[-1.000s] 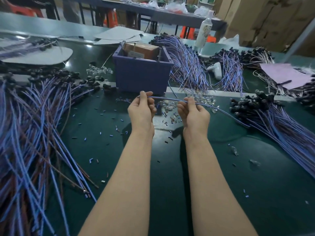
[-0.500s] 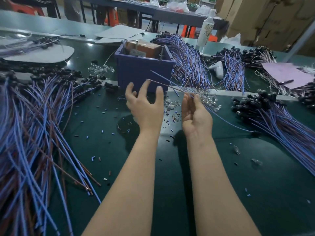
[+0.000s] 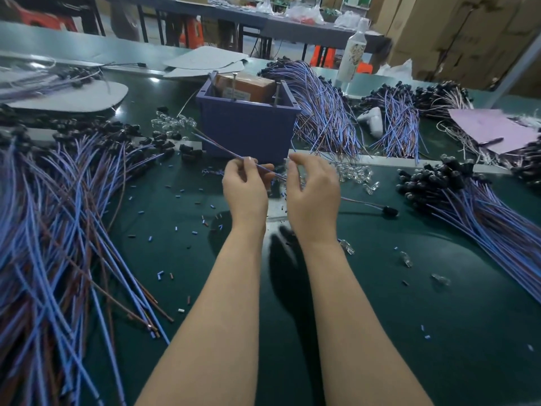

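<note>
Wire (image 3: 219, 146) diagonal, capped end right

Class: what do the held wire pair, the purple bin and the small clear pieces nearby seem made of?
The wire pair: matte blue and brown plastic insulation, bending freely; metal core presumed, unseen. The purple bin: probably moulded plastic, uniform colour, rimmed edge. The clear pieces: transparent and glossy, plastic or glass; cannot tell which.

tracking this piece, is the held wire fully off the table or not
Not fully: the left hand pinches the wire raised, but its black cap lies on the table.
</note>
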The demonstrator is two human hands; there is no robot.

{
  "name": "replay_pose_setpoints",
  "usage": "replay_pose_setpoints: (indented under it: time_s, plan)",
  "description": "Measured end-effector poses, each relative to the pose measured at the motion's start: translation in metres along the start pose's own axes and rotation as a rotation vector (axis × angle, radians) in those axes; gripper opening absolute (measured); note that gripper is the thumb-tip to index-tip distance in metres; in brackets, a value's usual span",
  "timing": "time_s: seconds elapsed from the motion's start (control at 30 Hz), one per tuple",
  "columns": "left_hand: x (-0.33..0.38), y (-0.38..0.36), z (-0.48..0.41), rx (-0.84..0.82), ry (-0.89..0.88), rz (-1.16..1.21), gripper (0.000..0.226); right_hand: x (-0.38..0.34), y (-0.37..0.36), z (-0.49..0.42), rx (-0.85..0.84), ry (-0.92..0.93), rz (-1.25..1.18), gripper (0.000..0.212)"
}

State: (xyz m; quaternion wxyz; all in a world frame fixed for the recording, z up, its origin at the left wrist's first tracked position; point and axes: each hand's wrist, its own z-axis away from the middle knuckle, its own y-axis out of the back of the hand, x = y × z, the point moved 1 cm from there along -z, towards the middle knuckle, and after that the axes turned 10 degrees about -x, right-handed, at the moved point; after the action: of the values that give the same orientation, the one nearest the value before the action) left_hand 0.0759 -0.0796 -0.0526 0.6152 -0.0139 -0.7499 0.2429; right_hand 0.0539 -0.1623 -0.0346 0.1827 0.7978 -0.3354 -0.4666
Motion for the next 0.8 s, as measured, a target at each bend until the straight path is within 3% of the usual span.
replay_pose_setpoints:
  time_s: [0.07,0.13,0.3,0.5,0.7,0.8]
  plan:
    - [0.001,-0.0013,0.0,-0.017,-0.026,-0.002,0.021,0.0068,-0.0084,-0.0023,-0.185,-0.053,0.091,0.026]
    - [0.0008,-0.0021,-0.0002,-0.042,-0.023,0.024,0.019,0.0096,-0.0134,0.0001,-0.254,-0.105,0.016,0.025]
    - [-0.0051,-0.0055,0.0006,-0.18,0.002,-0.142,0.011,0.0049,-0.01,0.0036,-0.159,-0.174,-0.175,0.019]
    - [-0.0041,-0.0051,0.0011,-0.145,-0.077,-0.31,0.009,0.002,-0.0124,0.0037,-0.111,-0.252,-0.317,0.016]
    - [-0.0026,-0.0056,0.0017,-0.207,-0.082,-0.231,0.014,0.0056,-0.0143,-0.0001,-0.08,-0.304,-0.464,0.01]
    - [-0.0034,-0.0064,0.0021,-0.153,-0.064,-0.17,0.014,0.0076,-0.0139,-0.0009,0.009,-0.358,-0.509,0.01]
